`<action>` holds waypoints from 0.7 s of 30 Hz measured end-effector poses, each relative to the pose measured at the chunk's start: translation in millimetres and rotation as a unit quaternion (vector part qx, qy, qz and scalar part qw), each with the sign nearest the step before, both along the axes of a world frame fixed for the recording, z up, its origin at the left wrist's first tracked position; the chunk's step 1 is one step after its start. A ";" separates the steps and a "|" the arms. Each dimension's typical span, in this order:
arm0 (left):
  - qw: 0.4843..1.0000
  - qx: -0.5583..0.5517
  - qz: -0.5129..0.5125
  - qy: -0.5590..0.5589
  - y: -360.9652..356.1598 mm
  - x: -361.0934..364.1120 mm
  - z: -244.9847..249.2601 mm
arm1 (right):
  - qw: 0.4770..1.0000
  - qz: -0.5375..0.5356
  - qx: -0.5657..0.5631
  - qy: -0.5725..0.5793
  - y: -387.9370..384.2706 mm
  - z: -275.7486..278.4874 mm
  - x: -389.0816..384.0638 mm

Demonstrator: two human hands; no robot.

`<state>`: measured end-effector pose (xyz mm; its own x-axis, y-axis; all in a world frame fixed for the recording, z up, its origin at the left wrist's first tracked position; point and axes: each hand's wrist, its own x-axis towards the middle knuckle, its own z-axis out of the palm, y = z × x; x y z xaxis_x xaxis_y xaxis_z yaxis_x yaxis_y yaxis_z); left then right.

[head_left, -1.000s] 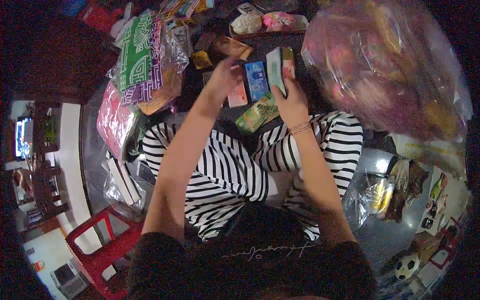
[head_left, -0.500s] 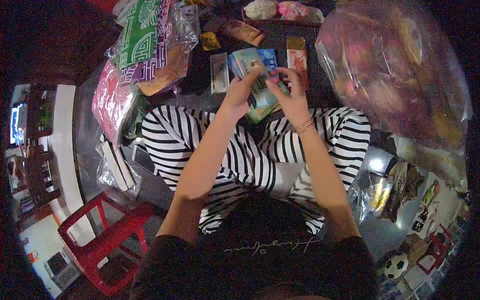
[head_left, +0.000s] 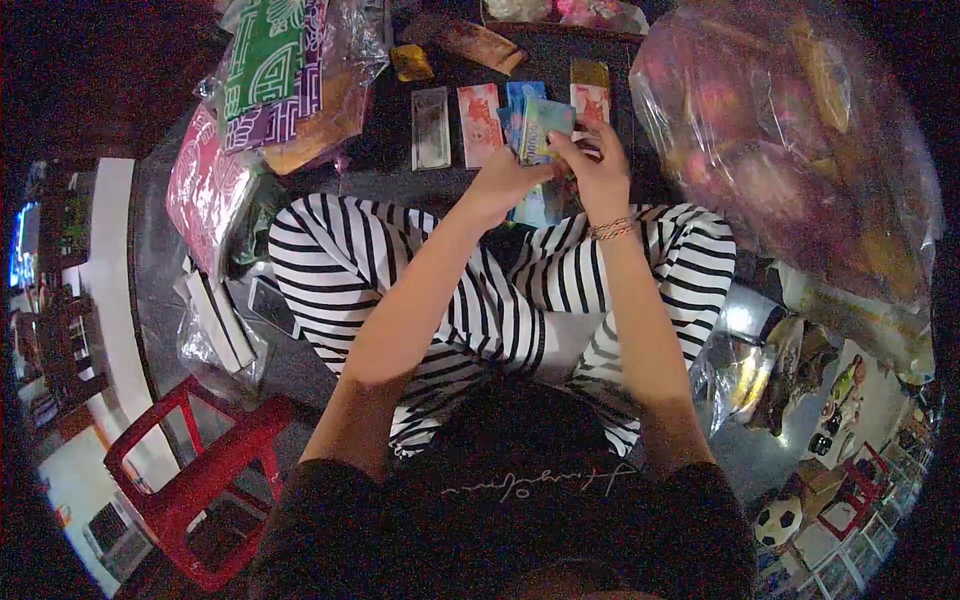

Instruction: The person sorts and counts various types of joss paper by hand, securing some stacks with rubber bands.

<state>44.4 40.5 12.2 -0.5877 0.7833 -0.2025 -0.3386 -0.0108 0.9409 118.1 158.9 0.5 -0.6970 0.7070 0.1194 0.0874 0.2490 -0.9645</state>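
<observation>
My left hand [head_left: 508, 188] and my right hand [head_left: 594, 165] are together above my crossed legs, both closed on a small bunch of banknotes [head_left: 546, 130]. The top note is blue-green and yellow with printed digits; more notes hang lower, partly hidden by my fingers. Behind the bunch a blue banknote [head_left: 522, 96] lies on the dark floor. A red-and-white banknote [head_left: 481, 125] rests left of it, beside a grey note-like slip [head_left: 431, 128]. Close to my right fingers is another red banknote [head_left: 590, 100] with a gold piece above it.
Plastic-wrapped green, purple and pink packets [head_left: 270, 90] lie at the left. A large clear plastic bag [head_left: 770, 150] with pink contents bulges at the right. A red stool [head_left: 205, 480] stands lower left; a football [head_left: 778, 523] sits lower right. A box [head_left: 565, 22] is at the top.
Both hands have moved a little to the right with the banknotes, now held more upright. The red-and-white banknote at the left, hidden before, now shows. The view has shifted slightly.
</observation>
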 end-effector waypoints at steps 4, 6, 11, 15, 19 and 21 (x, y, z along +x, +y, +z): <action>0.997 -0.014 -0.016 -0.077 -1.7 -4.4 2.5 | 0.982 -0.014 0.188 0.006 -5.1 12.6 1.0; 0.997 -0.012 0.003 -0.077 -0.7 -2.3 7.4 | 0.969 -0.018 0.246 0.017 -6.2 15.7 0.1; 0.996 0.018 0.045 -0.068 -0.9 4.3 16.9 | 0.938 -0.023 0.346 0.015 -6.7 15.1 -1.0; 0.997 0.017 0.044 -0.068 -1.2 1.7 9.3 | 0.965 -0.015 0.255 0.067 -9.1 31.1 2.8; 0.998 -0.004 0.035 -0.051 -0.9 0.7 3.6 | 0.990 -0.008 0.139 0.028 -14.7 38.4 7.9; 0.998 0.015 0.039 -0.051 0.4 0.8 2.8 | 0.991 -0.011 0.131 0.036 -14.9 36.6 7.7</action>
